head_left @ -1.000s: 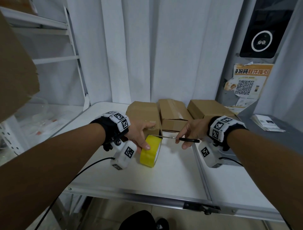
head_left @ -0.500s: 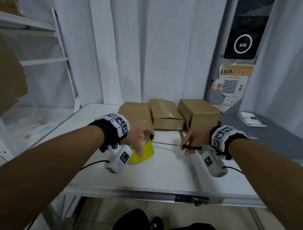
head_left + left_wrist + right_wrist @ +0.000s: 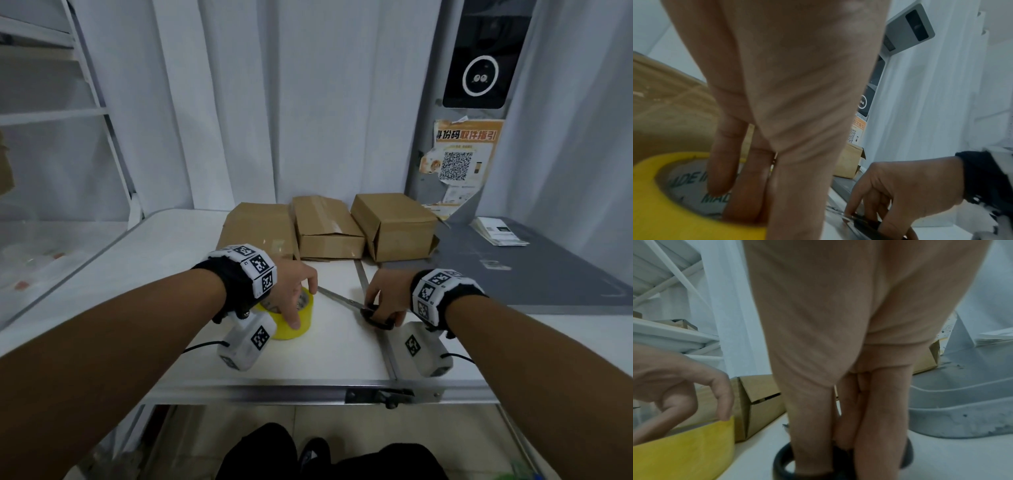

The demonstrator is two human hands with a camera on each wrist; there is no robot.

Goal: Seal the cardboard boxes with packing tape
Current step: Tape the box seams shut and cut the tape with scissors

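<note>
A yellow tape roll (image 3: 291, 329) lies flat on the white table (image 3: 335, 353). My left hand (image 3: 301, 305) grips it, thumb on the outer wall and fingers (image 3: 721, 170) down in the grey core. To its right lie scissors (image 3: 342, 301) with black handles (image 3: 781, 462), blades pointing back-left. My right hand (image 3: 380, 308) holds them with its fingers through the loops. Three brown cardboard boxes stand in a row behind: left box (image 3: 260, 226), middle box (image 3: 325, 222), right box (image 3: 394, 222).
A grey surface (image 3: 513, 274) adjoins the table on the right, with a stack of booklets (image 3: 496, 231). A white shelf rack (image 3: 102, 113) stands at the left. White curtains and a QR poster (image 3: 459, 154) lie behind. The table's front edge has a metal latch (image 3: 387, 395).
The tape roll went from standing on edge in my left hand to lying flat on the table. My right hand lowered the scissors onto the table.
</note>
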